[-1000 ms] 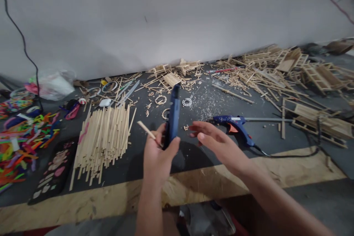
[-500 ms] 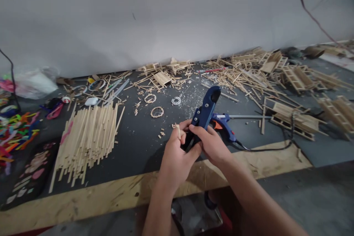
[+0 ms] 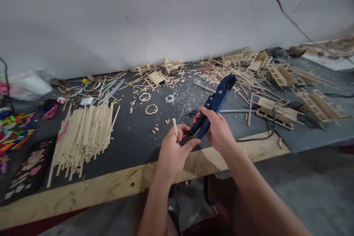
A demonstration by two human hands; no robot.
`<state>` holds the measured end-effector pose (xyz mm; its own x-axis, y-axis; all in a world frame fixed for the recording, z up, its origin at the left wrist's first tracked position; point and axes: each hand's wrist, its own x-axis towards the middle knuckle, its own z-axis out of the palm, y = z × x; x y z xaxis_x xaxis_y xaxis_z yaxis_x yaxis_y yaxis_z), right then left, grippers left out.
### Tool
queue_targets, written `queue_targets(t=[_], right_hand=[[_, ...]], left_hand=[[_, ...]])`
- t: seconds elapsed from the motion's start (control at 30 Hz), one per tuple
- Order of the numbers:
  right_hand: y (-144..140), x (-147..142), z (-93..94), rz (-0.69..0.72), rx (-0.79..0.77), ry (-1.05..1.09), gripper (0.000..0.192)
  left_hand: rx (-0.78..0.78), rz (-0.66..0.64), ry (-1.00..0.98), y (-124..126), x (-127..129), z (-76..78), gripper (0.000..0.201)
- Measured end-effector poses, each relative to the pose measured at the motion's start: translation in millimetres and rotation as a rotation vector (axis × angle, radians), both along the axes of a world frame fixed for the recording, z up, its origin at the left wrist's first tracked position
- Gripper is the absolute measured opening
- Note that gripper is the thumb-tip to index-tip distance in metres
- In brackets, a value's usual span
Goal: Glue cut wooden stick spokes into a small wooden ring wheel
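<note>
Being held at a slant above the table (image 3: pixel 132 155), near its front edge, the blue tool (image 3: pixel 215 106) is clamped in the right hand (image 3: pixel 217 129), whose fingers are wrapped about its middle, with the thick end pointed up and away. The lower end is met by the thumb and fingertips of the left hand (image 3: pixel 174 149); how firmly it is pinched there cannot be told. A short stick (image 3: pixel 175 127) is also gripped by the left hand, its pale tip raised above the curled fingers. Whether anything is caught in the tool's lower end cannot be told.

Most of the glue gun (image 3: pixel 194 112) is hidden behind the right hand; only its nozzle is seen, with a glue stick (image 3: pixel 238 111) stretched out to the right. Beyond the left hand, bits of wood (image 3: pixel 156 129) are scattered, and farther off a wooden ring (image 3: pixel 151 113) and a white disc (image 3: pixel 169 101) are laid flat. To the left, a pile of sticks (image 3: pixel 83 138) is spread beside a dark case (image 3: pixel 30 171). On the right, a wooden frame (image 3: pixel 279 112) is set down near the cord (image 3: pixel 256 139). Loose scraps (image 3: pixel 214 75) are heaped towards the wall (image 3: pixel 166 14).
</note>
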<state>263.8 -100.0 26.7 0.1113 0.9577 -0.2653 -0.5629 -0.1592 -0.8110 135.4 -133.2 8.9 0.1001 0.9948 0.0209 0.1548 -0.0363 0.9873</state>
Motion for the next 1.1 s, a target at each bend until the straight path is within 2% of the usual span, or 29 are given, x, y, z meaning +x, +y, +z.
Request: queue_targets(t=[0.17,0.27,0.33,0.43,0.57,0.67,0.73,0.93,1.1], right_hand=[[2,2,1.2,-0.04,0.009,0.005,0.022],[1,5,1.1,-0.047,0.033,-0.093,0.024],[-2,9,1.4,-0.003,0.07,-0.18,0.027],[-10,18,4.4,0.137,0.076,-0.402,0.032],[-27,26,15.3,0.355,0.086,-0.8,0.021],[-40,28,24.1,0.479,0.119,-0.93,0.019],[-45,29,26.8,0.512,0.117,-0.969,0.023],[-49,37,19.2,0.461,0.09,-1.052,0.039],[-52,32,11.7,0.549,0.167,-1.139,0.049]], left_hand=[[0.008,0.019,0.138,-7,5,-2.1,0.043],[-0.087,-0.004,0.083,-14,8,-1.7,0.037],[-0.131,0.026,0.013,-17,8,-0.6,0.028],[-0.116,0.055,-0.005,-19,2,1.7,0.02],[-0.042,0.059,0.105,-18,-10,4.8,0.028],[-0.008,0.089,0.141,-18,-18,6.8,0.031],[-0.006,0.099,0.156,-19,-22,8.1,0.032],[0.014,0.1,0.16,-23,-30,13.1,0.036],[0.047,0.035,0.233,-24,-33,15.4,0.034]])
